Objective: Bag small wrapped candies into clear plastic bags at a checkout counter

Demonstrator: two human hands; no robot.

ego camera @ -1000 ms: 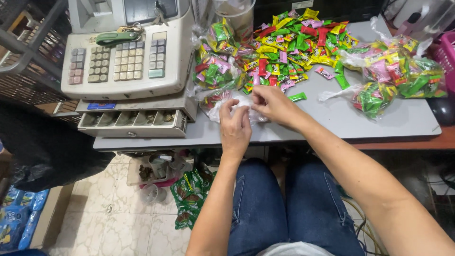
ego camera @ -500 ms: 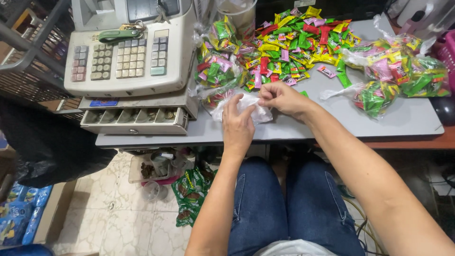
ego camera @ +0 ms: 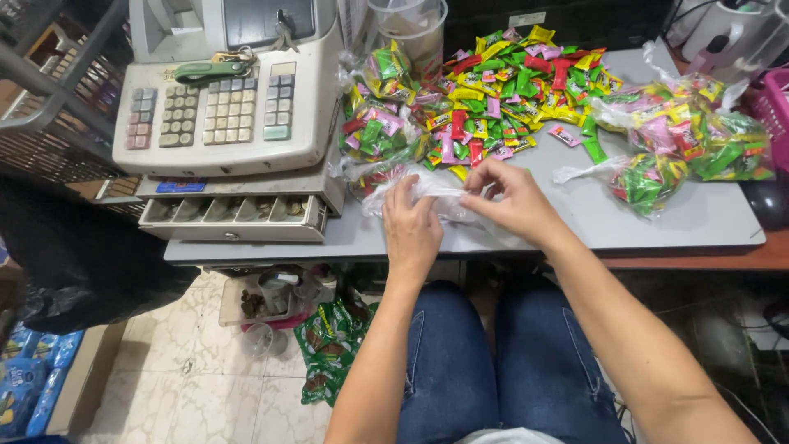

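My left hand [ego camera: 411, 224] and my right hand [ego camera: 511, 200] both pinch a small clear plastic bag [ego camera: 440, 186] that lies flat on the grey table [ego camera: 575, 222] near its front edge. Just behind the hands spreads a loose pile of wrapped candies [ego camera: 501, 90] in green, red, yellow and pink. Left of the pile sit filled clear bags of candies [ego camera: 374, 123]. More filled bags of candies [ego camera: 690, 140] lie at the right of the table.
A beige cash register [ego camera: 222, 99] with its coin drawer [ego camera: 230, 215] pulled out stands at the left. A clear plastic cup [ego camera: 411, 25] is behind the pile. A pink basket [ego camera: 772, 99] is at the far right. Green packets [ego camera: 329, 337] lie on the floor under the table.
Both hands have stayed on the clear bag and shifted slightly, the fingers working along its top edge. The view has tilted a little.
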